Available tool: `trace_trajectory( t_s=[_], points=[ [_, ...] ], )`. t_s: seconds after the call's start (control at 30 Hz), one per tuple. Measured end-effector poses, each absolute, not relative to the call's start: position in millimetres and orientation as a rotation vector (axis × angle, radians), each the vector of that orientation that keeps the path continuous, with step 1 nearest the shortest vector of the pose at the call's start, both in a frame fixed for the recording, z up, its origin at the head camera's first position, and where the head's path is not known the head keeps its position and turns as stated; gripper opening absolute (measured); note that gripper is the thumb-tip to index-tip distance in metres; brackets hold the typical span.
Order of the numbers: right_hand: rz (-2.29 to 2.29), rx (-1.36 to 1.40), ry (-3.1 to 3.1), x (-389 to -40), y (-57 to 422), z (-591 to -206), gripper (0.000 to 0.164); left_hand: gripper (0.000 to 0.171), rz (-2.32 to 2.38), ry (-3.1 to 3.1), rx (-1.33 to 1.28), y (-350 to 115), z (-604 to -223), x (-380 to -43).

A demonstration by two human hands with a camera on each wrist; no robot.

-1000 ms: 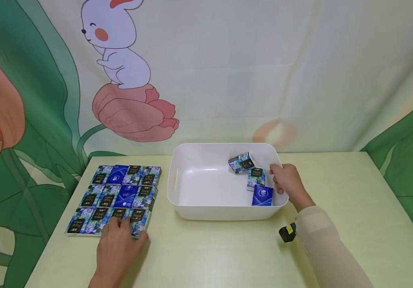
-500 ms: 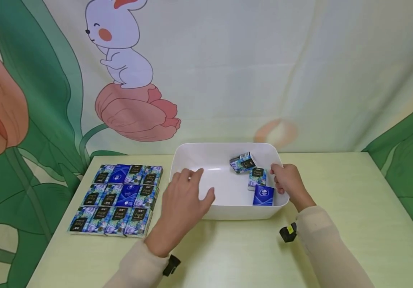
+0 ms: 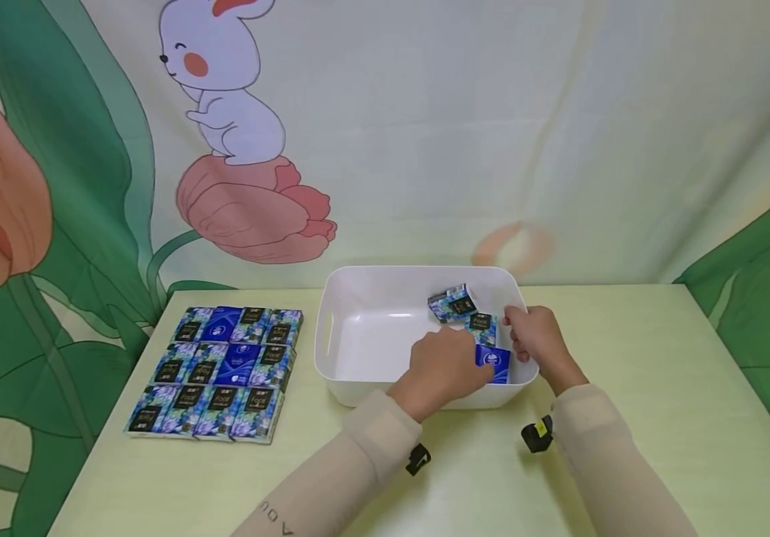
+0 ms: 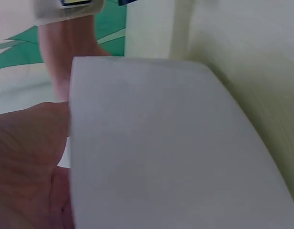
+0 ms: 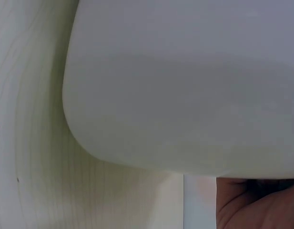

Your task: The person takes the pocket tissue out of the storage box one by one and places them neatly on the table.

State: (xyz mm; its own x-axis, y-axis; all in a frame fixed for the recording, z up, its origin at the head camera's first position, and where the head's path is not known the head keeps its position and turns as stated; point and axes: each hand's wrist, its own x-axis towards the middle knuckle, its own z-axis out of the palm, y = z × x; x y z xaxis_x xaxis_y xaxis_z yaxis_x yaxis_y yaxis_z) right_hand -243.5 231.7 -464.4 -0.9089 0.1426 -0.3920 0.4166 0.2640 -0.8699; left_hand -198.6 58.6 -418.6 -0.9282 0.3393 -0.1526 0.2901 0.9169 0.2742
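My right hand (image 3: 536, 344) grips the right rim of a white plastic storage bin (image 3: 385, 395), fingers curled over the wall. In the head view my left hand (image 3: 444, 367) reaches over the front rim into the bin. Its thumb overlaps a blue tissue pack (image 3: 495, 360) at the front right; the other fingers are hidden behind the hand, so I cannot tell whether they hold the pack. Behind it lie a floral tissue pack (image 3: 482, 326) and, further back, another tilted floral tissue pack (image 3: 452, 304). The bin's outer wall (image 4: 170, 143) fills most of the left wrist view.
Left of the bin, several floral and blue tissue packs (image 3: 224, 410) lie flat in three tight rows on the pale table (image 3: 653, 358). A printed cloth (image 3: 398, 149) with a rabbit and flowers hangs behind the table.
My left hand has left the front row of tissue packs and moved right, over the front rim into the bin. My right hand stays on the rim.
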Motion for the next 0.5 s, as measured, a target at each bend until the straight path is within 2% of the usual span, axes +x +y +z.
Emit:
trace_trajectory(
  t_s=[0.33, 0.5],
  points=[
    [-1.748, 0.491, 2.296, -242, 233, -469, 0.03, 0.038, 0.474, 2.669, 0.386, 93, -436, -219],
    [-1.744, 0.49, 2.314, -244, 232, -471, 0.031, 0.042, 0.395, 2.705, 0.437, 101, -455, -226]
  ],
)
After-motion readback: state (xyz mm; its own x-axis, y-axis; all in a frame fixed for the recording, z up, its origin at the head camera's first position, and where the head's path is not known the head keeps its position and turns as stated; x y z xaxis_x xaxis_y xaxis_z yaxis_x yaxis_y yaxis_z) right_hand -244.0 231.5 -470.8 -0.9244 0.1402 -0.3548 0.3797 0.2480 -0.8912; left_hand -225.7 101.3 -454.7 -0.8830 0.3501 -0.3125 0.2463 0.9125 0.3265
